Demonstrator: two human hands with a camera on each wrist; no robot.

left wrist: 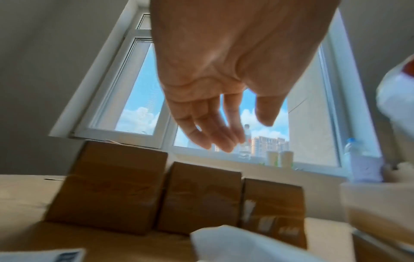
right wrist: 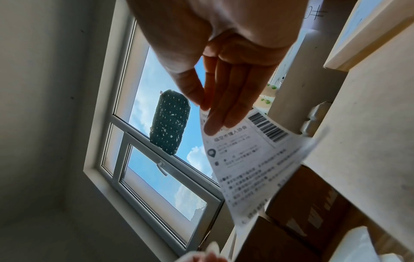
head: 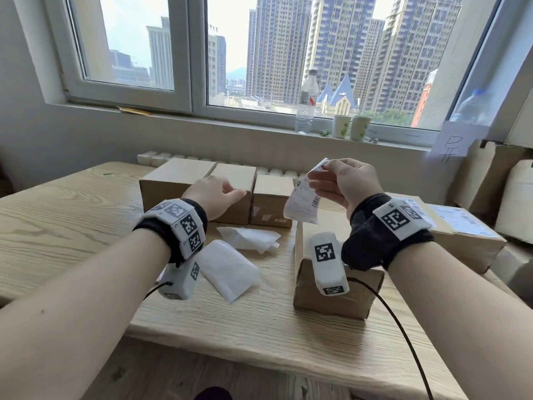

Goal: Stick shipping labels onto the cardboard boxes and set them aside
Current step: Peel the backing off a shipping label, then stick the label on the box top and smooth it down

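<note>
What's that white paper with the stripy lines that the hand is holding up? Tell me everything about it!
It is a shipping label, a thin white paper slip printed with a black barcode, small icons and rows of tiny text, too small to read. The right hand pinches its top edge between thumb and fingers, so it hangs in the air, curling and slightly tilted. It is above the nearest cardboard box and touches nothing but the hand. In the right wrist view, its lower edge looks blurred.
</note>
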